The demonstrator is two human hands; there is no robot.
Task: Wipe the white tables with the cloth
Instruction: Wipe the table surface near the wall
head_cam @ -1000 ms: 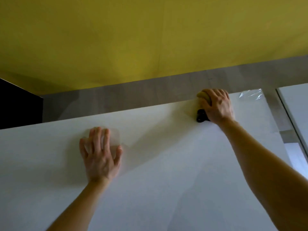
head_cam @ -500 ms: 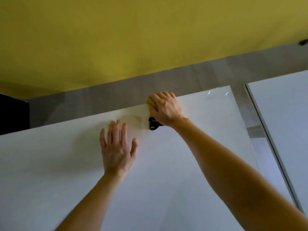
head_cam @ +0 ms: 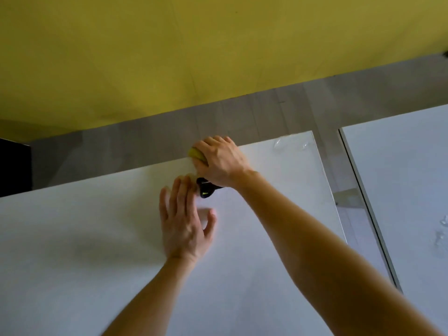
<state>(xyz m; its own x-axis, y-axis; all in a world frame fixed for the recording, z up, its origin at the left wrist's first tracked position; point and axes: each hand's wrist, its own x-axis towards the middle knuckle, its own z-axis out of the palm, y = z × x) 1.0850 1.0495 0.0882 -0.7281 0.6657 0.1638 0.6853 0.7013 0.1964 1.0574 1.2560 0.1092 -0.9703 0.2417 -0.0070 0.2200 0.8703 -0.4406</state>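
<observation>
Yellow wall [head_cam: 169,57] fills the upper half of the view, and a strip of grey floor [head_cam: 145,146] runs below it. Below that lies the big white table [head_cam: 72,275], its far edge slanting up to the right. A second table [head_cam: 400,178] stands just beside its right edge, with a narrow gap between them. On the big table the left hand [head_cam: 184,226] lies flat, fingers straight and a little spread, pressing on the top not far from the far edge; it holds nothing and is blurred. The right hand [head_cam: 221,162] is just beyond it, right at the far edge, with its fingers curled over the yellow cloth [head_cam: 196,154], bunched beneath them and pressed to the table. A small black piece [head_cam: 206,190] pokes out by the wrist; whether it belongs to the cloth I cannot tell. Wet glints [head_cam: 288,144] show near the far right corner, and droplets [head_cam: 442,234] sit at the second table's right edge. By my reading the job is in mid-course: the far edge of the big table is being wiped, the stretch toward its far left corner looks still to do, and the second table, droplets and all, seems to wait its turn. Whether the near part is done cannot be told from its plain matt surface.
</observation>
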